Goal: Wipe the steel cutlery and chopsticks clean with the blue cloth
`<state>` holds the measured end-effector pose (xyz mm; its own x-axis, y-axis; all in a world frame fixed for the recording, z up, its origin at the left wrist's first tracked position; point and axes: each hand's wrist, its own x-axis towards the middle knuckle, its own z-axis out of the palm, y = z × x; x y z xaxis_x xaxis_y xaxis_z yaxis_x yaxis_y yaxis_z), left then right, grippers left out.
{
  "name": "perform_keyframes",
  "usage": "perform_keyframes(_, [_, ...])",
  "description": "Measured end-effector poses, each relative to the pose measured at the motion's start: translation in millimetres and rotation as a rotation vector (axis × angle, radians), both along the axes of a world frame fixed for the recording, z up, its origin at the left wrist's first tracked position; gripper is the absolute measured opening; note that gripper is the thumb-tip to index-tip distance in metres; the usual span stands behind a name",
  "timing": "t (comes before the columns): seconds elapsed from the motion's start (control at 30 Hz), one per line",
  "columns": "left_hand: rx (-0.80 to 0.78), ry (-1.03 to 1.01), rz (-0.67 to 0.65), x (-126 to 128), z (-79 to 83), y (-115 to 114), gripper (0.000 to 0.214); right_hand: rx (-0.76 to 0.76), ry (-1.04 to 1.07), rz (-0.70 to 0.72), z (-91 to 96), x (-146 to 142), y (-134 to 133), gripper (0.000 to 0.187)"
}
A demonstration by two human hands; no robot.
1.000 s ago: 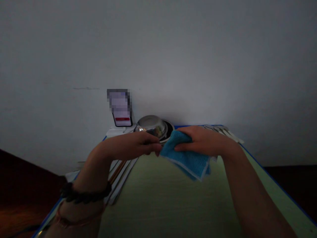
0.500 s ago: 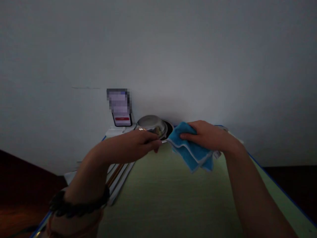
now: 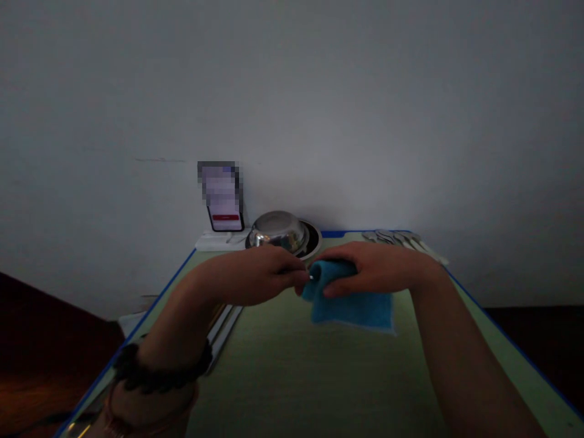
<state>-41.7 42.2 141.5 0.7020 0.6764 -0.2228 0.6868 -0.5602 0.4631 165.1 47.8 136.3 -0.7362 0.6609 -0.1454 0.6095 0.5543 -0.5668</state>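
My left hand is closed in a pinch on a thin metal utensil, of which only a small bright tip shows between the hands. My right hand is closed on a blue cloth, wrapped round that tip. The cloth hangs down onto the pale green table top. A dark beaded bracelet circles my left wrist.
A steel bowl sits upside down on a dark round plate by the wall. A phone leans against the wall at the back left. Several long utensils lie under my left forearm. Several spoons lie at the back right.
My right hand slid the blue cloth away to the right, then back to the left against my left hand, and it now sits lower. The left hand stayed nearly still.
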Motion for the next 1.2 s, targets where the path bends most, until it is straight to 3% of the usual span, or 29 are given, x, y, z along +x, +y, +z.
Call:
perform_keyframes(0.17, [0.045,0.025,0.066,-10.5,-3.9,5.3,0.037,0.045,0.026,-0.175,-5.6,7.9,4.3,0.043])
perform_keyframes(0.3, [0.058,0.047,0.068,-11.8,-2.2,5.7,0.036,0.064,-0.043,-0.17,-9.8,10.8,7.8,0.04])
perform_keyframes(0.53, [0.076,0.053,0.047,-7.7,1.3,3.0,0.032,0.055,-0.047,-0.26,-11.7,8.7,6.8,0.051])
perform_keyframes(0.73, [0.098,0.042,0.046,-10.4,-0.9,5.2,0.033,0.044,-0.019,-0.175,-12.8,8.7,8.7,0.036])
perform_keyframes(1.03, [0.066,0.061,0.046,-10.3,-2.3,6.6,0.034,-0.017,-0.01,-0.226,-8.5,9.1,5.5,0.051])
perform_keyframes(1.2, [0.042,0.056,0.055,-12.2,-4.1,8.1,0.035,-0.024,0.019,-0.202,-9.8,12.0,6.9,0.042])
